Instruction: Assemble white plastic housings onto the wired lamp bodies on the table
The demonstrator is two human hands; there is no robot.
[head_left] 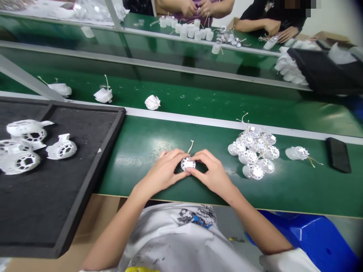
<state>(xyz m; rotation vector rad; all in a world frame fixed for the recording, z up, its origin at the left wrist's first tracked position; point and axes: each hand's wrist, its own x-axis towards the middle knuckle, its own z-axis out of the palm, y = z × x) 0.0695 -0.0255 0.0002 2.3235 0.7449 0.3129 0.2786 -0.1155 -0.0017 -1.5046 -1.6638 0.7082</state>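
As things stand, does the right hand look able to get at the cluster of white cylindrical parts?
Probably yes: only green tabletop shows between the right hand and the cluster, though that hand holds a round white part.

We find the bench top (210,202) smooth, its green surface glossy enough to throw back the light. The tray (56,211) is matt black, the shells (64,149) in it smooth white plastic. We record the held round piece (188,164) as white plastic, and the clustered cups (251,156) as frosted, translucent plastic with a soft sheen. The stool (317,234) is shiny blue plastic; the shirt (181,241), matt cloth. Whether the crumpled bundle (152,102) is paper or film, we cannot tell.
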